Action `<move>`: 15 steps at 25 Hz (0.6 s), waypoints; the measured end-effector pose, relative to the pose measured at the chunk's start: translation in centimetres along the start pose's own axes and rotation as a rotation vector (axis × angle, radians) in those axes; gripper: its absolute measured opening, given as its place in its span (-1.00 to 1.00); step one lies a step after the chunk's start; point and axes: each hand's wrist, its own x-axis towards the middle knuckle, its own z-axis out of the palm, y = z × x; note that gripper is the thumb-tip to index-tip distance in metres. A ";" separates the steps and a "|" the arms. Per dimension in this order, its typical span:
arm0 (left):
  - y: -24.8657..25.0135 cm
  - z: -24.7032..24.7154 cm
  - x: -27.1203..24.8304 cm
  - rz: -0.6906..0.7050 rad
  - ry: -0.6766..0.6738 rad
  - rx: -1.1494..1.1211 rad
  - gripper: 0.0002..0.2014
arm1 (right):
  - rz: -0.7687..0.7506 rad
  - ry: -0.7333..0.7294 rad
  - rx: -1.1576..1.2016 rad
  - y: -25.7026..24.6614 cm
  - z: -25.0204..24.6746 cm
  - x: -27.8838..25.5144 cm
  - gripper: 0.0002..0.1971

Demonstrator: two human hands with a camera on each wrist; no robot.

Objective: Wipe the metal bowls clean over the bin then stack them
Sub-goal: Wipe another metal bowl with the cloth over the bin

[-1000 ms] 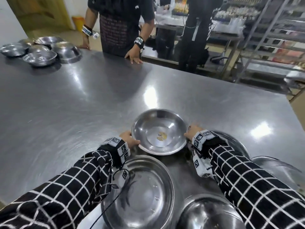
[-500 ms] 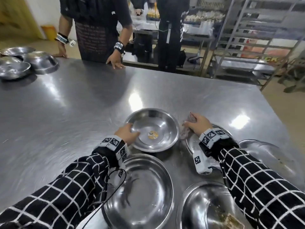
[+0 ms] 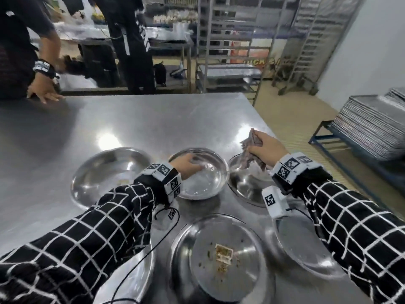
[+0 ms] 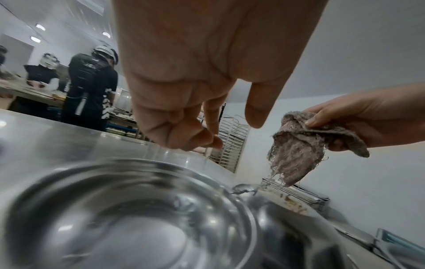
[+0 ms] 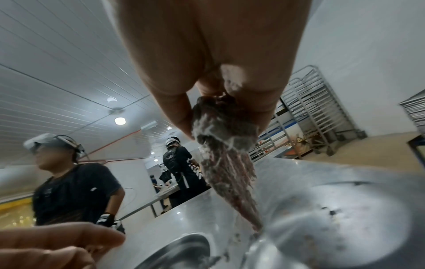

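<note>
Several metal bowls stand on the steel table [image 3: 153, 119]. My left hand [image 3: 186, 165] [image 4: 207, 91] hovers over the middle bowl [image 3: 206, 183] [image 4: 128, 214] with fingers loosely curled, and it holds nothing. That bowl looks blurred. My right hand [image 3: 267, 148] [image 4: 368, 116] [image 5: 207, 72] pinches a frayed grey rag [image 3: 249, 150] [image 4: 299, 154] [image 5: 225, 154], which dangles over the right bowl [image 3: 245, 191] [image 5: 345, 218] speckled with residue. Another bowl [image 3: 109, 174] sits to the left. The front bowl [image 3: 221, 257] holds food scraps.
Further bowls lie at the front right [image 3: 306, 253] and under my left arm [image 3: 133, 275]. Another person's hand [image 3: 43, 93] rests on the table's far left edge. Tray racks [image 3: 230, 51] stand behind. A stack of trays [image 3: 372, 128] sits to the right, beyond the table's right edge.
My right hand has lifted the rag up out of the right bowl. My left hand left the bowl's rim and now hangs over a bowl. The head view swung right.
</note>
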 end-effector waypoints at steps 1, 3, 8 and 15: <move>1.6 1.2 1.1 0.029 -0.014 0.001 -0.59 | 0.024 0.008 -0.029 1.7 -1.6 -0.2 -0.53; 4.7 3.7 3.3 0.020 -0.051 -0.031 -0.56 | 0.060 0.018 -0.081 5.1 -4.6 0.1 -0.53; 10.8 8.9 6.6 -0.140 -0.156 -0.024 -0.59 | 0.130 -0.068 -0.264 12.5 -9.0 3.2 -0.81; 12.2 12.9 10.4 -0.481 -0.084 -0.186 -0.64 | 0.064 -0.431 -0.410 18.5 -8.1 6.4 -0.62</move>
